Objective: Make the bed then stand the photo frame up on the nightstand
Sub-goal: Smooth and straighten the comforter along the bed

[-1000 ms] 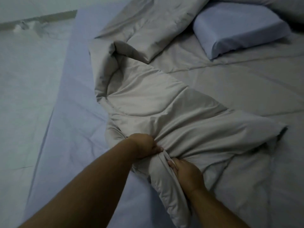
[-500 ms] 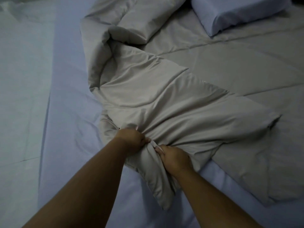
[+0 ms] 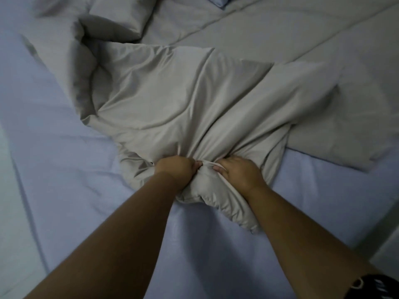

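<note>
- One grey comforter (image 3: 172,100) lies rumpled across the bed, bunched in the middle and spread flatter toward the far right.
- One pale blue sheet (image 3: 71,169) covers the mattress; it shows bare on the left side and along the near edge.
- One pale blue pillow (image 3: 218,0) is only partly in view at the far top edge, resting on the comforter.
- Two bare hands meet at the near middle of the comforter, close side by side.
- The left hand (image 3: 176,168) has its fingers curled tight into a gathered fold of the comforter.
- The right hand (image 3: 237,171) has its fingers clamped on the same bunch, just right of the left.
- Below the hands, a puffy corner of the comforter hangs toward the near edge, lying on the sheet.
- A dark patterned bit of clothing (image 3: 375,287) shows at the near right corner.
</note>
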